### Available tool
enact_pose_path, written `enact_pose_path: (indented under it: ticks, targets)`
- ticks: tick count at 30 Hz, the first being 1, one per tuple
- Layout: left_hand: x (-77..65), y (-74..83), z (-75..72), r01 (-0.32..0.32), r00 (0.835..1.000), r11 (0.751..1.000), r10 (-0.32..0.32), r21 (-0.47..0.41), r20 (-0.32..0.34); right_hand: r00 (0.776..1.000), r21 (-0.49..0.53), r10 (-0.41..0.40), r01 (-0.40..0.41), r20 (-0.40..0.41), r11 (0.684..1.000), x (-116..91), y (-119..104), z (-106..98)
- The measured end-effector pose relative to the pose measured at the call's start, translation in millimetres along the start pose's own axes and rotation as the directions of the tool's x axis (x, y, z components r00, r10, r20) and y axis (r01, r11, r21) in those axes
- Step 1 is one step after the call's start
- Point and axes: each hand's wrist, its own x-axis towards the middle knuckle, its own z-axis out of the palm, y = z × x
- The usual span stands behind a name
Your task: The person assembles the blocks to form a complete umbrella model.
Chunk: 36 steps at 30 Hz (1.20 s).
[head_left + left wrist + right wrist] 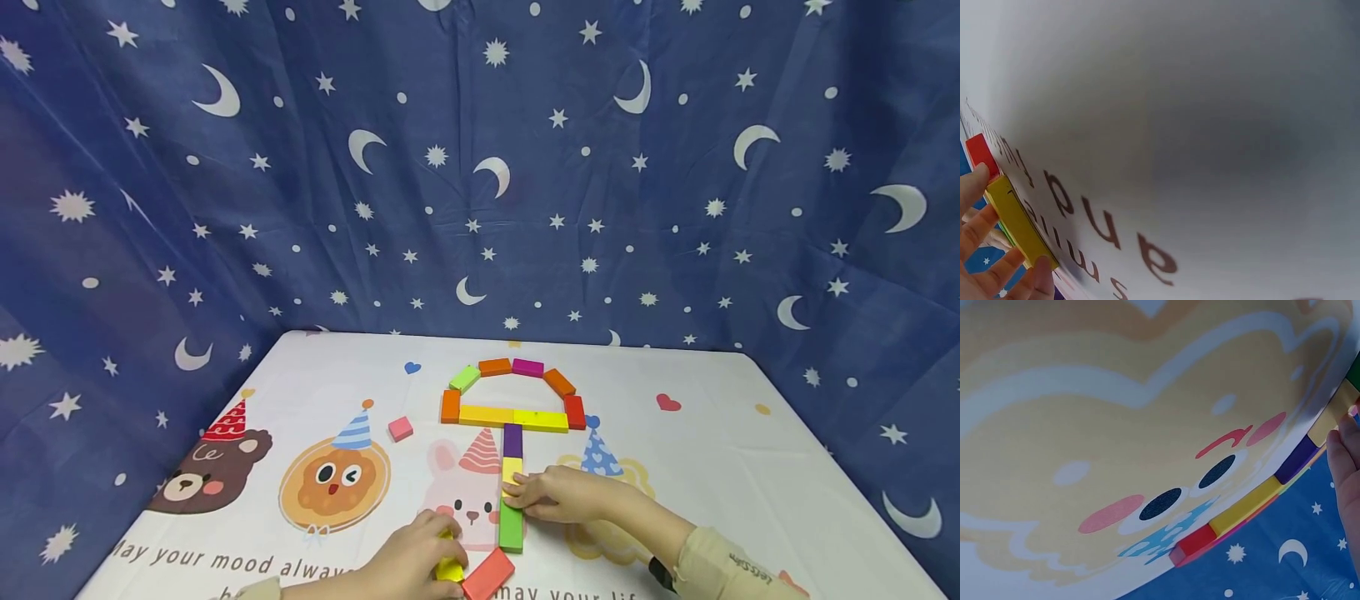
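Note:
In the head view my left hand (416,560) grips a yellow block (450,568) low on the table. The left wrist view shows its fingers and thumb along that yellow block (1019,222), a red block (982,156) just beside it. My right hand (558,493) reaches over a column of blocks, its fingertips touching a yellow block (512,468) and partly covering it. Above that lies a purple block (513,440), below it a green block (512,527). The red block (489,575) lies slantwise between the left hand and the green block's lower end.
Past the column, two yellow blocks (487,416) form a straight bar. Orange, light green, magenta and red blocks (574,412) arch above it. A lone pink block (401,428) lies to the left. A starry blue curtain (480,208) surrounds the printed white tablecloth (675,450).

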Motion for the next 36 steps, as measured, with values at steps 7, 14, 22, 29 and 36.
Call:
enact_pose_path:
  ticks: [7, 14, 22, 29, 36]
  targets:
    - [-0.7, -0.1, 1.9, -0.04, 0.999, 0.999, 0.04, 0.019, -0.022, 1.0, 0.003, -0.017, 0.017, -0.015, 1.0, 0.2, 0.6, 0.3]
    - [-1.0, 0.7, 2.3, -0.031, 0.999, 0.998, 0.032, 0.047, -0.034, 1.0, -0.002, -0.001, 0.001, -0.006, 1.0, 0.4, 0.1, -0.8]
    - [-3.1, 1.5, 5.6, -0.06, 0.996, 0.997, 0.063, 0.049, -0.061, 0.999, -0.017, -0.041, 0.04, -0.022, 0.999, 0.3, 2.2, 3.0]
    - [-2.1, -1.0, 6.6, -0.086, 0.993, 0.991, 0.093, 0.1, -0.072, 1.0, 0.003, -0.009, 0.009, -0.015, 1.0, 1.2, 2.1, 3.3]
    - [-0.7, -1.5, 8.4, -0.097, 0.99, 0.991, 0.106, 0.091, -0.097, 0.999, 0.046, 0.04, -0.04, 0.006, 0.998, 0.7, 1.0, 3.0]
